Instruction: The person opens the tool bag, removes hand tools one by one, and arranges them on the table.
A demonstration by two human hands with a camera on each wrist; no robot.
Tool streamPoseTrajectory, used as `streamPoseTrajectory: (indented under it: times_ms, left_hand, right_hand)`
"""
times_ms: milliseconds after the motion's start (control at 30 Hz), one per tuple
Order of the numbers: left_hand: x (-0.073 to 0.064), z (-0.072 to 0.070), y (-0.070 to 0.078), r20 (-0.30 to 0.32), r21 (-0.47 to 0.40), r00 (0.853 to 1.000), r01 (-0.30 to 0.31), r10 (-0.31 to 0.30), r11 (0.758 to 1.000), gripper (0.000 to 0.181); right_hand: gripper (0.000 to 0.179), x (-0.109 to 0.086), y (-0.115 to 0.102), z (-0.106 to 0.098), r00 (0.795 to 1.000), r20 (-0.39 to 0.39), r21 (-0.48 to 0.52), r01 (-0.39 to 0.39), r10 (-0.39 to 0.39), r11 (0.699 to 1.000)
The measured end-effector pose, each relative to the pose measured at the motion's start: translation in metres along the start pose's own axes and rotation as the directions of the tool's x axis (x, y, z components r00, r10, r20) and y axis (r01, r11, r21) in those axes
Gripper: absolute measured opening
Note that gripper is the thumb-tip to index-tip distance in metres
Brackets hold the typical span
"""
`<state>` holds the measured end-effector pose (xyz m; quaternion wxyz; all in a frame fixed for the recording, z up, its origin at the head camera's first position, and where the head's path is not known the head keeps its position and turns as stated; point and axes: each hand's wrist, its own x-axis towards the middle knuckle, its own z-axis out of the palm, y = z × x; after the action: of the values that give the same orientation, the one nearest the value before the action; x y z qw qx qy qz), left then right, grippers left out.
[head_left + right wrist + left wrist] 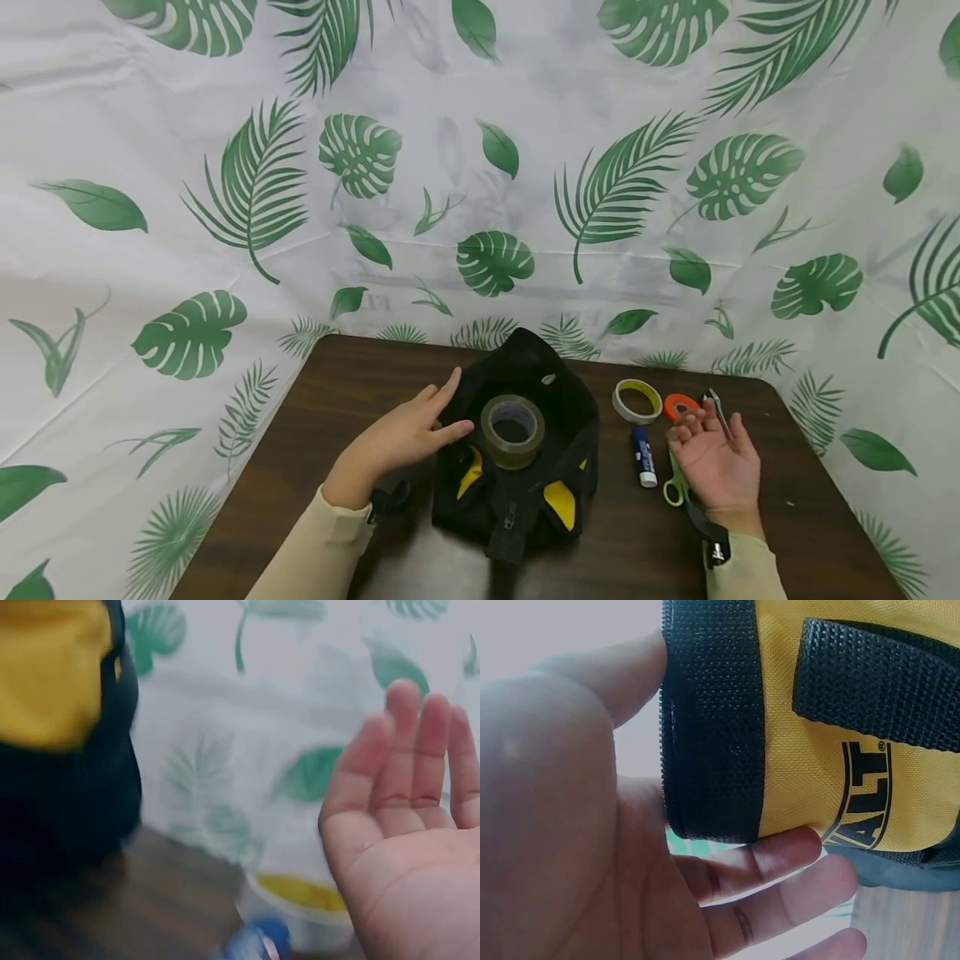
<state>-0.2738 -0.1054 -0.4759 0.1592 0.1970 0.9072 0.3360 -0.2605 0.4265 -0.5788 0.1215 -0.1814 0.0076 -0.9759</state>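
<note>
A black and yellow tool bag (517,500) stands with its top unzipped, and a roll of clear brownish packing tape (491,446) lies inside its mouth. My left hand (397,437) holds the bag's left rim, thumb over the inside and fingers along the outer yellow side (802,780). Palm up, my right hand (716,467) hovers at the right with nothing in it, its fingers loosely bent. Beneath it are green-handled scissors (673,492), partly hidden. A slim metal tool (717,408) shows beyond its fingers, beside an orange tape roll (678,404).
Between the bag and my right hand lie a white tape roll with a yellow core (621,406) and a blue-and-white glue stick (643,458). The dark wooden table (337,375) meets a leaf-print sheet (420,167) at its back and sides.
</note>
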Motion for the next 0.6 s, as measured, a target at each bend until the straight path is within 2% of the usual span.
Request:
streamPoseTrajectory:
  times_ms: [100, 167, 267, 333, 433, 533, 600]
  left_hand:
    - [0.0, 0.001, 0.0, 0.006, -0.002, 1.0, 0.001, -0.001, 1.0, 0.095]
    - [-0.001, 0.0, 0.0, 0.004, -0.003, 1.0, 0.004, -0.004, 1.0, 0.095]
    - [-0.001, 0.0, 0.0, -0.001, -0.006, 1.0, 0.007, -0.007, 1.0, 0.094]
    - [-0.001, 0.0, -0.001, -0.001, -0.004, 1.0, 0.007, -0.007, 1.0, 0.094]
    - [-0.001, 0.0, -0.001, 0.001, 0.001, 1.0, 0.006, -0.006, 1.0, 0.094]
    - [-0.001, 0.0, -0.002, -0.001, 0.003, 1.0, 0.005, -0.005, 1.0, 0.094]
    - [-0.001, 0.0, -0.002, -0.003, 0.003, 1.0, 0.002, -0.002, 1.0, 0.094]
  right_hand:
    - [0.061, 0.008, 0.011, 0.012, 0.996, 0.061, 0.005, -0.062, 0.062, 0.998]
    - [0.066, 0.016, 0.021, 0.024, 0.987, 0.115, -0.021, -0.114, 0.116, 0.993]
    - [0.066, 0.031, 0.04, 0.045, 0.962, 0.192, -0.078, -0.182, 0.194, 0.98]
    - [0.065, 0.042, 0.055, 0.058, 0.934, 0.256, -0.134, -0.223, 0.251, 0.966]
    - [0.06, 0.061, 0.078, 0.076, 0.87, 0.36, -0.238, -0.263, 0.337, 0.935]
    - [0.057, 0.082, 0.101, 0.088, 0.764, 0.477, -0.367, -0.276, 0.435, 0.888]
    - [0.056, 0.095, 0.115, 0.095, 0.694, 0.523, -0.441, -0.276, 0.495, 0.854]
